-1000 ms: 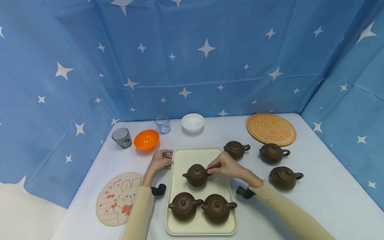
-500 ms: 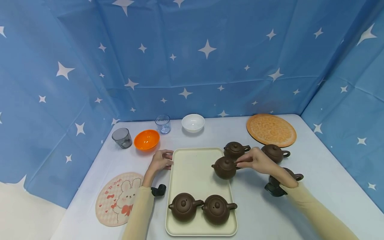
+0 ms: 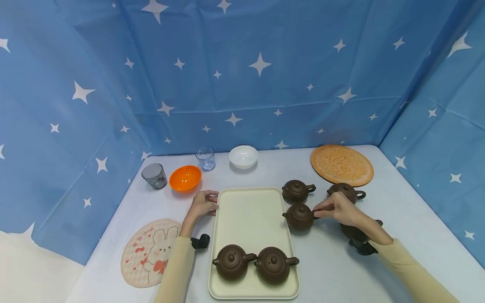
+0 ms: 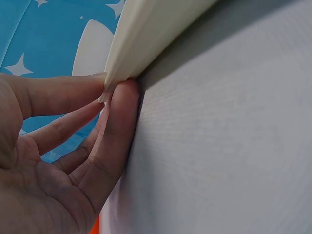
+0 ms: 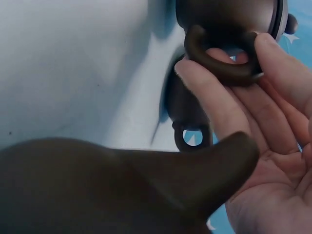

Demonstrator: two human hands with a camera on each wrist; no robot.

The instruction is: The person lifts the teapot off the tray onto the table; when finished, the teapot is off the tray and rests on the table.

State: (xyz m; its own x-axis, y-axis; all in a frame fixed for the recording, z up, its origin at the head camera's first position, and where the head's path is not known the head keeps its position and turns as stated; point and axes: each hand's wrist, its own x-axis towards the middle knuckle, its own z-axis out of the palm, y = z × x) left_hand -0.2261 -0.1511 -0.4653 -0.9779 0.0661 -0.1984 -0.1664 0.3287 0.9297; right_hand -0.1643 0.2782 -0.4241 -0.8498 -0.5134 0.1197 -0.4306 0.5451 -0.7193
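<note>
My right hand (image 3: 342,210) pinches the looped handle (image 5: 224,72) of a round, dark-brown clay teapot (image 3: 300,219), spout pointing left, just right of the cream, rounded-rectangular tray (image 3: 250,219), whose left edge my left hand (image 3: 202,204) grips.

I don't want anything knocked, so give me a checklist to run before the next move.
1. Right hand grips the brown teapot by its handle: ok.
2. That teapot's lid is on: ok.
3. Its base rests on the table: cannot tell.
4. Its spout is clear of the cream tray: cannot tell; they meet in the head view.
5. Left hand pinches the tray's left edge: ok.
6. Left tray teapot and right tray teapot stand upright: ok.
</note>
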